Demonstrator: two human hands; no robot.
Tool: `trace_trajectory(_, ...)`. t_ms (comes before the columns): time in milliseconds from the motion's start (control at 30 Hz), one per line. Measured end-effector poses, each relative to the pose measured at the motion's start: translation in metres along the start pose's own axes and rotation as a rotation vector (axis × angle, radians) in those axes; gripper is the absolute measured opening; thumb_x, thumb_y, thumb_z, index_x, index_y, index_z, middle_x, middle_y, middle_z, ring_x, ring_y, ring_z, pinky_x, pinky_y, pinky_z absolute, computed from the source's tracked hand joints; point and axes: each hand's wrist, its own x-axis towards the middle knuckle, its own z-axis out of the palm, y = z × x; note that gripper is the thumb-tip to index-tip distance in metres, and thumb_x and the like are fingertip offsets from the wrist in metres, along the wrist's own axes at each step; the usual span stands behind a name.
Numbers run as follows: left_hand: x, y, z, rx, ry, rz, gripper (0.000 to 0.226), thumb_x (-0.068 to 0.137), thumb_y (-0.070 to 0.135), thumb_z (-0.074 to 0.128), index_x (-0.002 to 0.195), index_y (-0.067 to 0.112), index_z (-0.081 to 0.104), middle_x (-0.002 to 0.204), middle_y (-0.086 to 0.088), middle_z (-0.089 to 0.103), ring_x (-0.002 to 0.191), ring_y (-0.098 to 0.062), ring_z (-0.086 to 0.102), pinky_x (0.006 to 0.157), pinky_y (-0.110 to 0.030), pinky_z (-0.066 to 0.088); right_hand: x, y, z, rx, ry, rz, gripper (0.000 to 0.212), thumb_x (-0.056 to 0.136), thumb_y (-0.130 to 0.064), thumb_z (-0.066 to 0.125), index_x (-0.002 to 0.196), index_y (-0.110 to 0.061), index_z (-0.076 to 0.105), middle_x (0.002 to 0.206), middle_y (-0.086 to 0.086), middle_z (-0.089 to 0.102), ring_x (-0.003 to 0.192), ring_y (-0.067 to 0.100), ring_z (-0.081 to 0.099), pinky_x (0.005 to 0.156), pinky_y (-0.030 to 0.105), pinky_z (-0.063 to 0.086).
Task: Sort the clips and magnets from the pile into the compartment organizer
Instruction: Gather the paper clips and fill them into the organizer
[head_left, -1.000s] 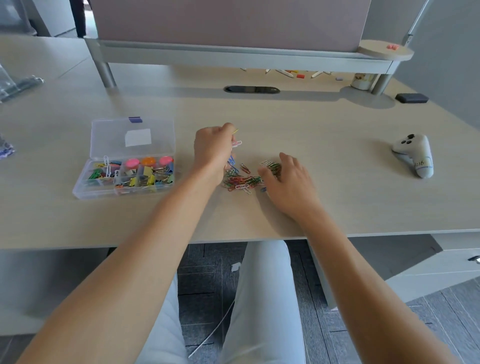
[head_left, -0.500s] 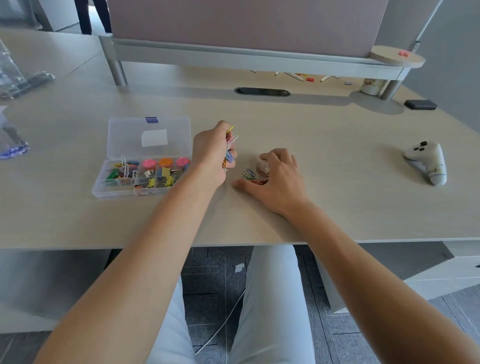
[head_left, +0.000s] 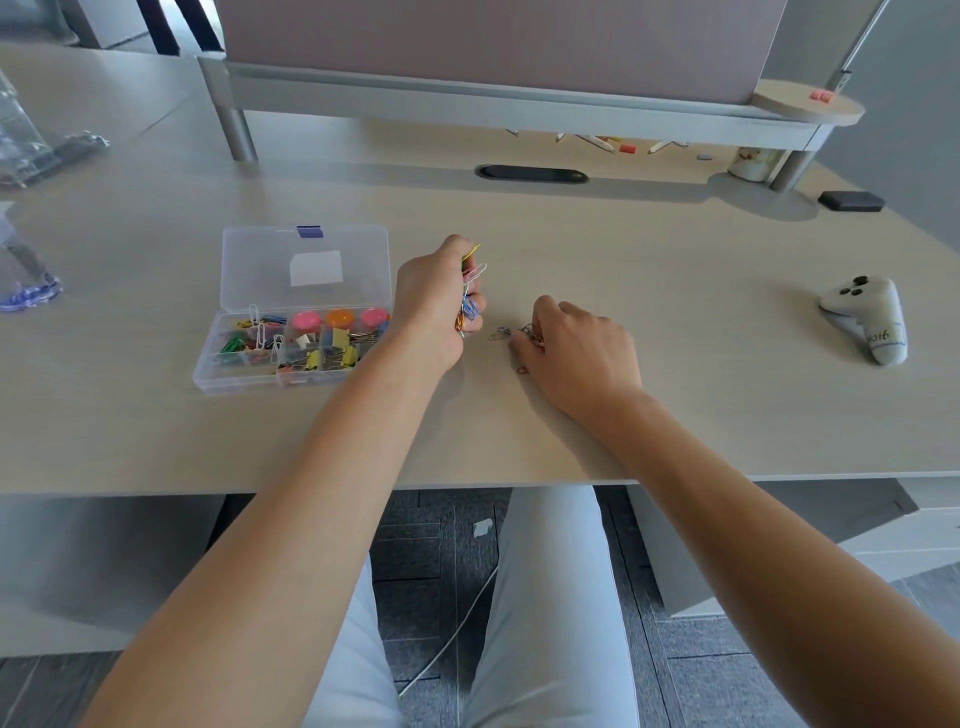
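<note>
My left hand (head_left: 434, 304) grips a bunch of coloured paper clips (head_left: 470, 291) just above the desk, to the right of the clear compartment organizer (head_left: 249, 376). The organizer stands open with its lid (head_left: 306, 267) laid back; it holds paper clips, binder clips and round pink and orange magnets (head_left: 338, 318). My right hand (head_left: 576, 353) rests on the desk with curled fingers pinching a few paper clips (head_left: 530, 332). A couple of loose clips (head_left: 500, 333) lie between my hands, and a red one (head_left: 522, 370) sits by my thumb.
A white game controller (head_left: 867, 319) lies at the right of the desk. A black block (head_left: 851, 201) sits at the back right, near a small cup (head_left: 748, 162). Clear plastic items (head_left: 31, 150) lie at the far left. A cable slot (head_left: 531, 174) is under the partition.
The pile of clips has shrunk to a few. My left hand has gathered a bunch and lifted it. My right hand has closed on the remaining clips.
</note>
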Motion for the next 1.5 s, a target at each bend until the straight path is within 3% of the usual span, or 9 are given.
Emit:
trace_trajectory(100,-0.001,0.000,0.000,-0.006,-0.001,-0.007,0.032,0.092,0.020,0.057,0.064,0.015,0.041,0.053,0.001,0.034,0.037,-0.015,0.029,0.046,-0.021,0.015,0.008,0.001,-0.001,-0.049,-0.022,-0.075,0.027,0.101,-0.038,0.046,0.089,-0.016,0.039,0.083,0.005,0.061,0.067,0.034,0.045,0.057,0.035,0.030)
trace_trajectory(333,-0.002,0.001,-0.004,-0.026,-0.017,-0.016,0.032,0.092,0.021,0.056,0.065,0.016,0.041,0.054,0.001,0.034,0.039,-0.015,0.027,0.046,-0.020,0.015,0.016,0.009,0.001,-0.077,-0.086,-0.079,0.018,0.101,-0.022,0.045,0.087,-0.012,0.039,0.065,0.001,0.040,0.065,0.037,0.048,0.052,0.034,0.025)
trace_trajectory(533,-0.001,0.003,-0.009,-0.028,-0.006,-0.009,0.031,0.093,0.021,0.056,0.066,0.016,0.042,0.055,0.000,0.035,0.037,-0.014,0.029,0.046,-0.019,0.016,0.023,0.024,-0.002,0.435,-0.002,0.188,0.029,0.101,-0.027,0.049,0.083,-0.005,0.058,0.067,0.007,0.064,0.071,0.032,0.061,0.061,0.038,0.046)
trace_trajectory(700,-0.001,0.002,-0.010,-0.029,-0.002,-0.010,0.031,0.093,0.022,0.057,0.066,0.016,0.043,0.055,0.000,0.035,0.037,-0.015,0.029,0.046,-0.019,0.016,0.026,0.030,-0.012,0.983,-0.008,0.493,0.032,0.102,-0.023,0.053,0.075,-0.007,0.062,0.062,-0.002,0.055,0.047,0.018,0.046,0.049,0.026,0.034)
trace_trajectory(833,-0.001,0.005,-0.012,-0.024,0.001,-0.003,0.030,0.093,0.022,0.057,0.067,0.015,0.044,0.057,-0.001,0.036,0.038,-0.014,0.031,0.043,-0.018,0.018,0.023,0.020,-0.025,1.559,-0.205,0.707,0.027,0.103,-0.020,0.051,0.077,-0.013,0.052,0.057,-0.003,0.038,0.039,0.009,0.026,0.037,0.019,0.015)
trace_trajectory(1000,-0.002,0.015,-0.023,-0.043,0.020,0.017,0.031,0.092,0.022,0.058,0.067,0.016,0.042,0.056,-0.001,0.035,0.038,-0.015,0.029,0.044,-0.019,0.017,0.027,0.000,-0.031,1.863,-0.431,0.713,0.026,0.104,-0.021,0.048,0.079,-0.014,0.051,0.060,-0.006,0.035,0.039,0.006,0.024,0.032,0.018,0.017)
trace_trajectory(1300,-0.006,0.054,-0.093,-0.054,0.132,0.121,0.031,0.092,0.022,0.056,0.064,0.018,0.044,0.055,0.001,0.034,0.035,-0.015,0.028,0.047,-0.016,0.026,0.037,-0.089,-0.031,2.016,-0.698,0.623,0.026,0.103,-0.022,0.046,0.078,-0.016,0.051,0.063,-0.007,0.033,0.040,0.005,0.023,0.032,0.017,0.016)
trace_trajectory(1400,-0.007,0.068,-0.127,-0.086,0.177,0.160,0.044,0.094,0.019,0.054,0.050,0.018,0.055,0.055,0.000,0.033,0.038,-0.013,0.026,0.045,-0.018,0.015,0.045,-0.122,-0.027,2.049,-0.754,0.566,0.025,0.101,-0.019,0.043,0.077,-0.016,0.050,0.065,-0.006,0.032,0.041,0.005,0.022,0.031,0.017,0.016)
trace_trajectory(1500,-0.006,0.078,-0.159,-0.101,0.267,0.177,0.037,0.093,0.018,0.055,0.057,0.016,0.045,0.054,0.000,0.034,0.039,-0.015,0.026,0.043,-0.017,0.014,0.051,-0.150,-0.021,2.068,-0.790,0.529,0.024,0.099,-0.017,0.040,0.077,-0.015,0.050,0.066,-0.005,0.034,0.041,0.006,0.023,0.030,0.018,0.018)
